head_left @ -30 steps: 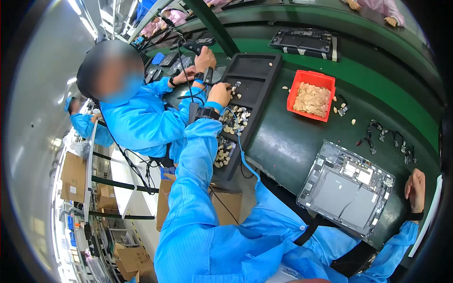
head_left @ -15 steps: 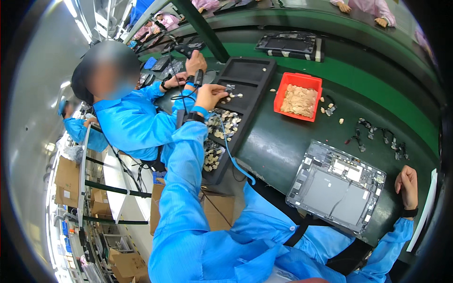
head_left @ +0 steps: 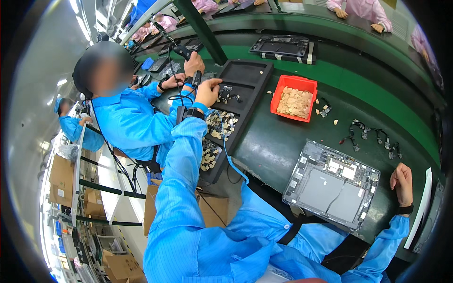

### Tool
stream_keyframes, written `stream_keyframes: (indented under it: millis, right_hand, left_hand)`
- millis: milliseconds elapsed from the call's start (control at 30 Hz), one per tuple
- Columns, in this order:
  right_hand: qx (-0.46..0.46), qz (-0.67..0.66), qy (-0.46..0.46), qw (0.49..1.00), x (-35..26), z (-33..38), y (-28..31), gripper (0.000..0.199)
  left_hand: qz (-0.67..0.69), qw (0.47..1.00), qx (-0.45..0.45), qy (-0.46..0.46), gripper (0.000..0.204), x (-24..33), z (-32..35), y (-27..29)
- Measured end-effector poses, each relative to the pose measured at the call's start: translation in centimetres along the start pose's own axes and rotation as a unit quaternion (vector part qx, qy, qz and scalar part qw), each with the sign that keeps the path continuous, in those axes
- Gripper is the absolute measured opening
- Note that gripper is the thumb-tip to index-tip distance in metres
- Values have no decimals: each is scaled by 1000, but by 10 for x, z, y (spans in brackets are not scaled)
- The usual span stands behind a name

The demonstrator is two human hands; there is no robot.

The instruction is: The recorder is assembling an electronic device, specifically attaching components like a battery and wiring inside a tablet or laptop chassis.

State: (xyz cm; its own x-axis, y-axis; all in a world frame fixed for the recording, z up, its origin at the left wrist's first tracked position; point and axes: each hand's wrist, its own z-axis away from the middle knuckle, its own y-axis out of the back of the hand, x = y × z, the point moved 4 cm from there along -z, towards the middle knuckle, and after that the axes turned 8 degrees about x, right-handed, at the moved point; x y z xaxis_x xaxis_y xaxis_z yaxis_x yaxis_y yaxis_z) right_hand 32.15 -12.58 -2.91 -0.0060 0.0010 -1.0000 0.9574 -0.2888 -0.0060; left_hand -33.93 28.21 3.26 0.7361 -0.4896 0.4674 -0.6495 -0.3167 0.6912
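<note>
My left hand (head_left: 207, 92) reaches over a black compartment tray (head_left: 262, 86), its index finger stretched out and nothing visible in its fingers. Just beside it, small dark cable parts (head_left: 227, 94) lie in one compartment. Nearer compartments hold piles of cream and dark pieces (head_left: 225, 125). My right hand (head_left: 402, 183) rests on the bench, fingers curled in, with nothing visible in them. To its left lies an opened flat device (head_left: 331, 185), showing grey battery cells and a circuit board. A blue coiled cord (head_left: 229, 159) runs from my left wrist.
A red bin (head_left: 278, 107) of thin tan pieces stands mid-bench. Several black cables with connectors (head_left: 364, 134) lie right of it. Another opened device (head_left: 279, 46) sits on the far side. A co-worker in blue (head_left: 123, 123), close on the left, holds a black tool (head_left: 182, 52).
My left hand has let go of the small cable parts, which now lie in the tray compartment, and has drawn back slightly left. My right hand stays beside the opened device. The view has shifted slightly.
</note>
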Motion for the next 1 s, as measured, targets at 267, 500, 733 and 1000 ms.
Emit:
stream_keyframes:
  millis: [267,500,733,1000]
  right_hand:
    - [-4,-3,3,1000,3,0,-1,31]
    - [5,-1,-12,1000,5,-4,-2,29]
    - [5,11,-29,1000,-11,6,3,27]
    - [112,23,90,989,-37,3,-33,35]
  left_hand:
    - [-210,977,-25,-38,27,2,10,-6]
    - [-184,983,4,22,17,3,2,0]
    - [193,979,64,15,22,80,-3,-11]
    - [409,890,-199,-3,21,285,32,-66]
